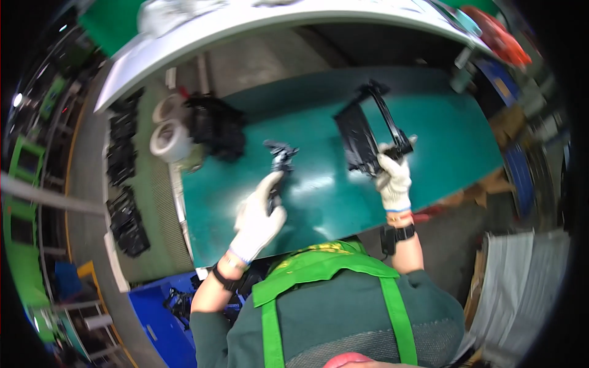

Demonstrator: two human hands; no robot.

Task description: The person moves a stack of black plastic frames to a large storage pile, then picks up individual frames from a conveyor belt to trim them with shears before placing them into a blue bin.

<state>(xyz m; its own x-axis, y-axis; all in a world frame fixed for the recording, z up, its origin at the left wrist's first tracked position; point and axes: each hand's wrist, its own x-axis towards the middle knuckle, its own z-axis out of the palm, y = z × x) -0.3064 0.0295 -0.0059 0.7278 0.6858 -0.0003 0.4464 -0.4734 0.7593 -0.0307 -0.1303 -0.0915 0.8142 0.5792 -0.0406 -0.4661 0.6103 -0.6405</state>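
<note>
Head view: a black frame-shaped plastic part (356, 136) is above the right half of the green worktop (331, 214), one end clamped in the gloved fingers of the person's right hand (394, 179). Its dark panel and a slimmer bar run away from that hand, joined at the far end. To its left, well apart, the person's left hand (261, 218), also in a pale glove, has thumb and fingers closed on a small black piece (282, 158); blur hides its exact shape, though it seems to be a bracket.

Beyond the left hand, a dark bundle (218, 129) sits at the worktop's left end, just beside a pale tape roll (182, 142). Farther left, black parts (127, 224) lie along a green conveyor belt (162, 227). Below that, a blue bin (150, 313) contains more black pieces. Across the top runs a white shelf (245, 29), with an orange-red bag (497, 37) at its right end.
</note>
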